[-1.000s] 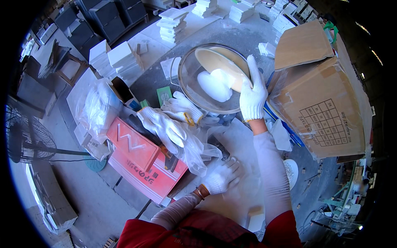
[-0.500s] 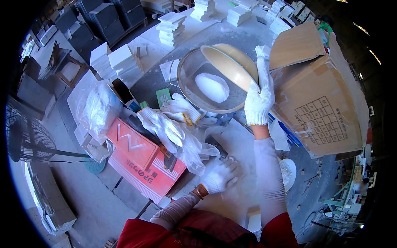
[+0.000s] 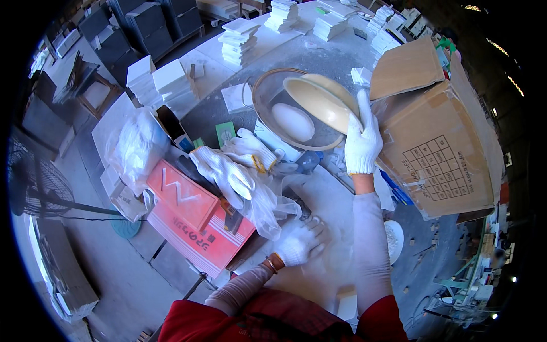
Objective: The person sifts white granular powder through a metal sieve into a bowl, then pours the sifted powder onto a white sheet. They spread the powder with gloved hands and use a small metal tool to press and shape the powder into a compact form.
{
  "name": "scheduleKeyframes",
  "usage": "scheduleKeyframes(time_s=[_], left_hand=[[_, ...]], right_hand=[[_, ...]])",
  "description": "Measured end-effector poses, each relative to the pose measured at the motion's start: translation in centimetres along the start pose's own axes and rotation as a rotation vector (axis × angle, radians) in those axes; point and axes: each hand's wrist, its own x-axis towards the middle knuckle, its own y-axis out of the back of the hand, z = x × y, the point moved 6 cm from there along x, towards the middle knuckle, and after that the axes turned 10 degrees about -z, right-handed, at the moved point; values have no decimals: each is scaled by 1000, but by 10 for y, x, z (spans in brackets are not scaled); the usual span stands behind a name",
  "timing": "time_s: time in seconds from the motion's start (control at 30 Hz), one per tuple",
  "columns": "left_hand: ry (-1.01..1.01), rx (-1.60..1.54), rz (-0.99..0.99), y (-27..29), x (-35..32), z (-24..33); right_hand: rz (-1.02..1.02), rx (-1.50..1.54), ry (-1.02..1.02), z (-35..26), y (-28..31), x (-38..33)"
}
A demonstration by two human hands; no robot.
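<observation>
1 gloved right hand (image 3: pixel 362 142) grips tan bowl (image 3: pixel 322 101) by its rim, tilted over clear basin (image 3: pixel 268 94) holding white lump (image 3: pixel 292 121); left hand (image 3: pixel 300 242) spread flat, bracing on dusty table (image 3: pixel 336 199).

A tilted dish (image 3: pixel 320 101) is held by the right hand (image 3: pixel 362 142) over a large bowl (image 3: pixel 268 97), in which an oval lump (image 3: pixel 292 122) lies. A cardboard box (image 3: pixel 441 142) stands to the right. Spare gloves (image 3: pixel 228 168) are laid left of the bowl, on a flat box (image 3: pixel 194 211). The left hand (image 3: pixel 299 242) is rested on the table (image 3: pixel 336 199) nearer the person.
</observation>
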Motion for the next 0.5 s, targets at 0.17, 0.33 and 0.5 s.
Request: scheduleKeyframes(time_s=[0.17, 0.33, 0.5], left_hand=[[7, -1, -22, -3, 0, -1], [-9, 9, -23, -3, 0, 0], [-11, -5, -57, -2, 1, 1]], right_hand=[[101, 204, 10, 4, 10, -6], [58, 346, -98, 1, 18, -11], [152, 588, -194, 5, 19, -23]])
